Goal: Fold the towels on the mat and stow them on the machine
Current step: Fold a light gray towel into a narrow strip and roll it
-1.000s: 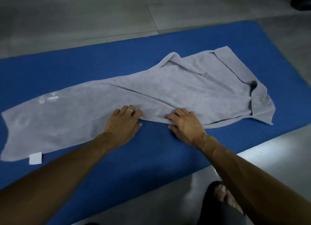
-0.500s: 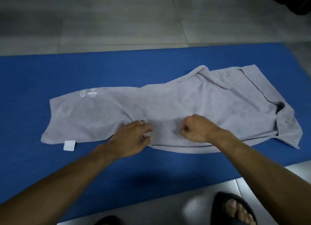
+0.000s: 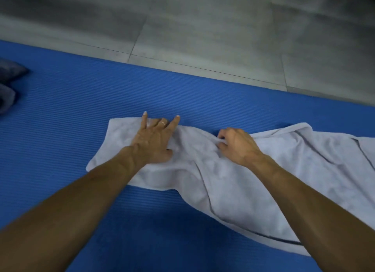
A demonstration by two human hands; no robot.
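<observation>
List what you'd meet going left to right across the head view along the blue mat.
Crumpled dark blue cloth → left hand pressing on the pale grey towel → right hand pinching a fold of that towel.

Dim, bluish light, soft shadows under the arms, motion blur and wide-angle bending at the edges.

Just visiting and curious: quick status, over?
Left hand flat, pressing grey towel onto blue mat. Right hand pinching a fold of it. Towel rumpled, fold unfinished. Dark cloth at mat's far left, well apart.
</observation>
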